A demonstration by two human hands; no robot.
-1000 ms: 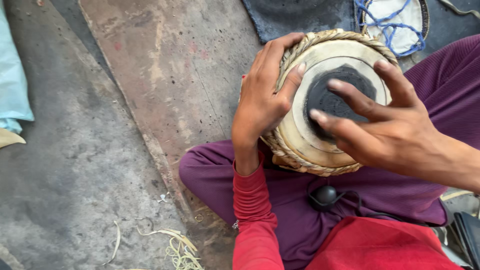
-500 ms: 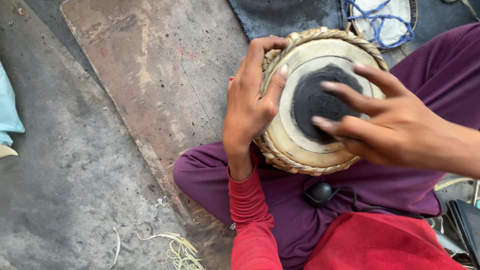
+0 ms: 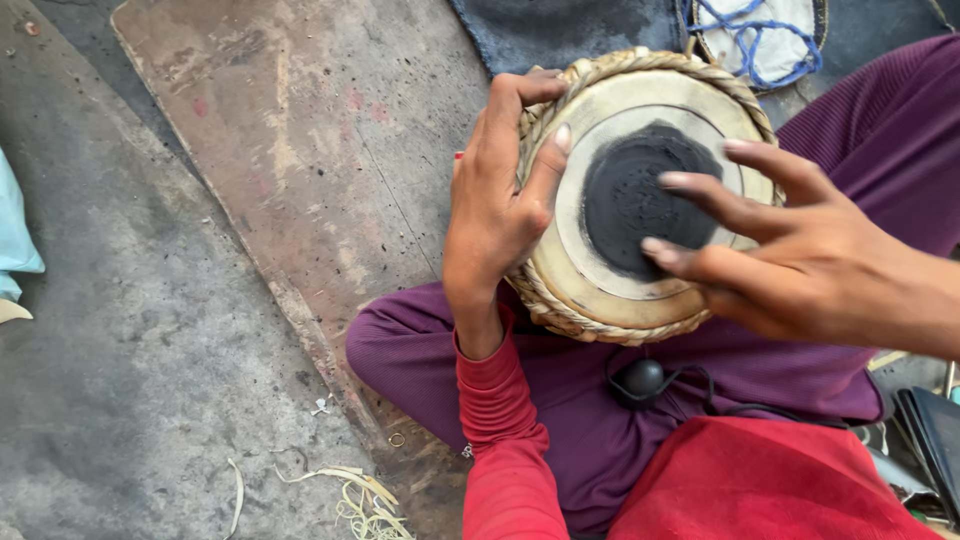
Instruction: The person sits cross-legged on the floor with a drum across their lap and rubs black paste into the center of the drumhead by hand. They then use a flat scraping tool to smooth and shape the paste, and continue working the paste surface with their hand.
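Left hand [image 3: 495,215] clamps braided rim of drum [image 3: 640,195], thumb on skin; drum rests on lap. Right hand [image 3: 810,260] open, fingers spread, now lower over black centre patch, holding nothing.

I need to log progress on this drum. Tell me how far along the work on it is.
Done: the drum already has its braided rim laced on and a black patch at the centre of the skin. In hand: the left hand grips the rim while the right hand spreads its fingers over the patch. What is left cannot be judged here.
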